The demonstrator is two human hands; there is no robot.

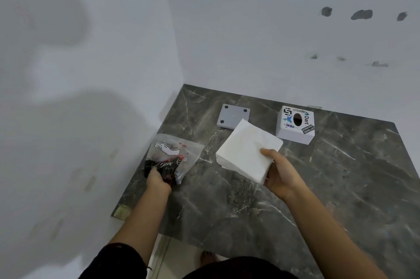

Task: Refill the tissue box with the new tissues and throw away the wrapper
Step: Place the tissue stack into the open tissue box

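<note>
On the left, a smooth white wall (pixel 79 96) meets a second white wall at a corner, and a dark grey marble counter (pixel 295 187) with thin pale veins runs up to both. The left hand (pixel 157 180) is closed on the lower end of a wrapper (pixel 175 153), a crinkled clear plastic bag with black and red print and a white label patch; it looks limp and flattened, and its upper part lies over the counter near the left wall.

Further back, a flat square grey plate (pixel 231 115) with rounded corners and small dark round dots at its corners lies on the counter; one corner is hidden behind the tissues.

The right hand (pixel 280 176) grips a thick square stack of tissues (pixel 246 152), soft, matte white paper with layered edges showing along its near side. The thumb presses on top near the right corner and the fingers curl beneath. The stack is held tilted above the counter, between the wrapper and the box.

To the right and behind, well apart from the hand, a white cube-shaped tissue box (pixel 295 125) stands on the counter. Its top has a dark oval opening surrounded by printed stickers. Rough dark patches mark the back wall above it.
</note>
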